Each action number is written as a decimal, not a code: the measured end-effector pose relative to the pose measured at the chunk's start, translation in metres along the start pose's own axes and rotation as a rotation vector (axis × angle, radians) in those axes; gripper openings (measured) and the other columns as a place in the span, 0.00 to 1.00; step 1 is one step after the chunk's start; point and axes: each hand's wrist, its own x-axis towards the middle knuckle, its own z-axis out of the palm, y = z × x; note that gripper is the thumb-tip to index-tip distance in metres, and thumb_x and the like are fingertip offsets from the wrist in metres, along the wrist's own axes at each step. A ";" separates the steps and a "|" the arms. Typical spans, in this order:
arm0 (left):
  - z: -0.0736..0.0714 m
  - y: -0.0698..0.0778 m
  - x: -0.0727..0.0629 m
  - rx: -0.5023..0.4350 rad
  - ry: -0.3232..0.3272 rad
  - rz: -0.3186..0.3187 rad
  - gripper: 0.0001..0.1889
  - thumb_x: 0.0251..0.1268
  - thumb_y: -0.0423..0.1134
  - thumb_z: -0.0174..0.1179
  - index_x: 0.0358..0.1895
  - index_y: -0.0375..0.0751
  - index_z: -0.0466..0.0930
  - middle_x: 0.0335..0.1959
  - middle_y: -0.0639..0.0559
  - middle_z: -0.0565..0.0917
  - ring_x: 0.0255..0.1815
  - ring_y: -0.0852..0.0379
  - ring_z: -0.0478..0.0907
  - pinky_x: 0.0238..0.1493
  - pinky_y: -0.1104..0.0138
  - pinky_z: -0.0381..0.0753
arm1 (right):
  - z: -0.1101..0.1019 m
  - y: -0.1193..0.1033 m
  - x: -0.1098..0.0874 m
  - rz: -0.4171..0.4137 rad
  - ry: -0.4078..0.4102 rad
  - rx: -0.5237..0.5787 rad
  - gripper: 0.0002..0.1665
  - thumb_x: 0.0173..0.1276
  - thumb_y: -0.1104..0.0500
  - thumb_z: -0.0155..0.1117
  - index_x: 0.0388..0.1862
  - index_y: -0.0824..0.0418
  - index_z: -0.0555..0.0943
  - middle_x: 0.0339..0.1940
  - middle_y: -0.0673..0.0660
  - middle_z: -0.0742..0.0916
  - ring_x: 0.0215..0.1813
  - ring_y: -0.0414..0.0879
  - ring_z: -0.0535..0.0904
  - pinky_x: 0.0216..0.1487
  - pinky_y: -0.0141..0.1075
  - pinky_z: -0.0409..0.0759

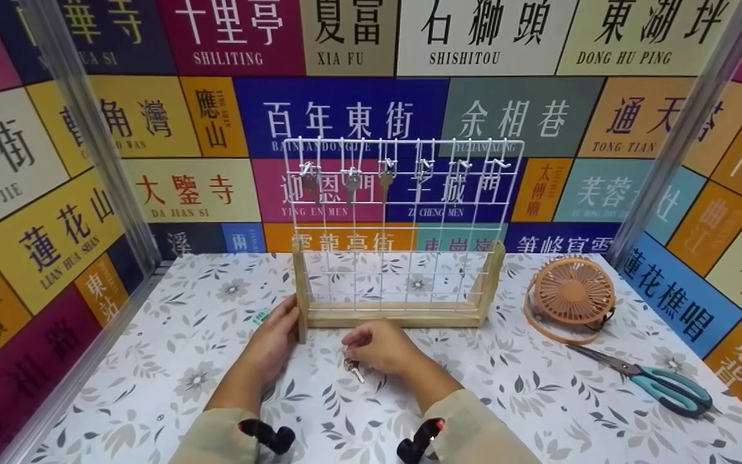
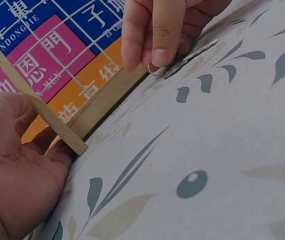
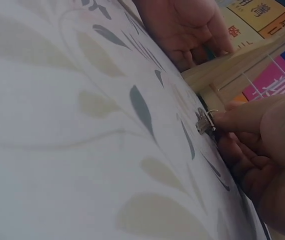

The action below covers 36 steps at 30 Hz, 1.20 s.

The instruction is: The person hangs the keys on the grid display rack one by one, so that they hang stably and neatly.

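Note:
A white wire grid rack (image 1: 403, 229) stands upright in a wooden base (image 1: 397, 317). My left hand (image 1: 274, 335) grips the left end of that base; in the left wrist view its thumb and fingers lie on either side of the wooden leg (image 2: 57, 122). In front of the base, my right hand (image 1: 384, 348) pinches a small metal ring (image 2: 155, 70) between thumb and fingers. Keys (image 1: 355, 368) hang from this ring, low over the tablecloth. Several keys (image 1: 386, 180) hang from hooks on the upper left part of the grid, and the hooks (image 1: 498, 165) farther right carry none.
An orange desk fan (image 1: 572, 293) stands to the right of the rack. Scissors (image 1: 654, 380) with teal and dark handles lie in front of it. A small green piece (image 1: 261, 316) lies beside my left hand. Panels with printed characters (image 1: 351, 119) wall in the floral-covered table (image 1: 120, 386).

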 end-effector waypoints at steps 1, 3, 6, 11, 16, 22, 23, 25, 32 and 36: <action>0.000 0.000 0.000 -0.006 -0.003 0.005 0.30 0.88 0.52 0.49 0.86 0.60 0.58 0.89 0.56 0.59 0.91 0.52 0.51 0.92 0.55 0.48 | -0.002 0.000 0.000 0.002 0.001 0.027 0.12 0.65 0.65 0.76 0.48 0.62 0.91 0.38 0.52 0.92 0.34 0.39 0.84 0.35 0.30 0.85; 0.000 -0.001 0.000 -0.012 -0.009 0.016 0.30 0.88 0.51 0.50 0.86 0.58 0.58 0.89 0.54 0.58 0.91 0.51 0.50 0.92 0.55 0.48 | -0.007 -0.003 0.000 0.001 0.014 0.082 0.13 0.67 0.63 0.76 0.50 0.63 0.91 0.39 0.53 0.92 0.35 0.40 0.85 0.36 0.30 0.86; -0.001 -0.001 0.001 -0.020 -0.011 0.019 0.30 0.88 0.51 0.50 0.86 0.59 0.58 0.89 0.54 0.59 0.91 0.50 0.51 0.92 0.55 0.48 | -0.018 -0.010 0.000 -0.008 0.080 0.161 0.14 0.68 0.62 0.76 0.52 0.63 0.91 0.41 0.54 0.93 0.39 0.40 0.86 0.42 0.31 0.87; -0.001 0.000 0.001 -0.012 -0.012 0.007 0.30 0.87 0.52 0.50 0.86 0.61 0.59 0.89 0.55 0.59 0.91 0.50 0.51 0.92 0.54 0.48 | -0.043 -0.039 -0.012 -0.057 0.145 0.386 0.16 0.68 0.64 0.76 0.54 0.65 0.89 0.46 0.59 0.93 0.42 0.44 0.88 0.49 0.37 0.91; -0.001 0.000 0.003 -0.002 -0.005 0.000 0.29 0.87 0.53 0.49 0.85 0.64 0.60 0.89 0.57 0.59 0.91 0.52 0.50 0.92 0.54 0.49 | -0.073 -0.072 -0.039 -0.136 0.139 0.535 0.18 0.66 0.66 0.77 0.54 0.69 0.87 0.43 0.54 0.92 0.42 0.45 0.88 0.49 0.37 0.91; -0.002 -0.001 0.002 -0.002 0.006 -0.007 0.28 0.88 0.52 0.49 0.85 0.64 0.60 0.89 0.57 0.59 0.91 0.53 0.51 0.92 0.56 0.49 | -0.123 -0.090 -0.064 -0.233 0.227 0.516 0.11 0.67 0.65 0.77 0.47 0.62 0.89 0.40 0.56 0.93 0.40 0.47 0.90 0.46 0.35 0.91; -0.002 -0.001 0.002 0.000 0.006 -0.007 0.28 0.88 0.52 0.49 0.85 0.64 0.60 0.89 0.57 0.59 0.91 0.53 0.51 0.92 0.56 0.49 | -0.134 -0.092 -0.068 -0.242 0.255 0.504 0.10 0.67 0.64 0.77 0.47 0.62 0.88 0.41 0.57 0.93 0.40 0.47 0.90 0.47 0.35 0.91; -0.001 0.000 0.002 0.007 0.004 -0.005 0.28 0.87 0.52 0.49 0.85 0.64 0.60 0.89 0.58 0.59 0.91 0.53 0.51 0.92 0.56 0.49 | -0.157 -0.098 -0.076 -0.260 0.310 0.494 0.11 0.68 0.64 0.76 0.48 0.64 0.88 0.42 0.58 0.93 0.41 0.47 0.90 0.48 0.35 0.91; -0.001 0.000 0.002 0.005 -0.012 0.023 0.29 0.89 0.51 0.48 0.86 0.60 0.58 0.89 0.55 0.59 0.91 0.52 0.51 0.92 0.55 0.49 | -0.227 -0.125 -0.092 -0.334 0.454 0.688 0.16 0.66 0.68 0.78 0.51 0.71 0.85 0.42 0.59 0.92 0.41 0.47 0.90 0.49 0.34 0.92; -0.001 -0.001 0.002 -0.014 -0.016 0.018 0.29 0.89 0.51 0.47 0.87 0.59 0.57 0.89 0.55 0.58 0.91 0.52 0.50 0.92 0.55 0.48 | -0.251 -0.140 -0.092 -0.357 0.522 0.775 0.17 0.62 0.70 0.81 0.49 0.70 0.86 0.41 0.59 0.92 0.40 0.48 0.90 0.48 0.35 0.92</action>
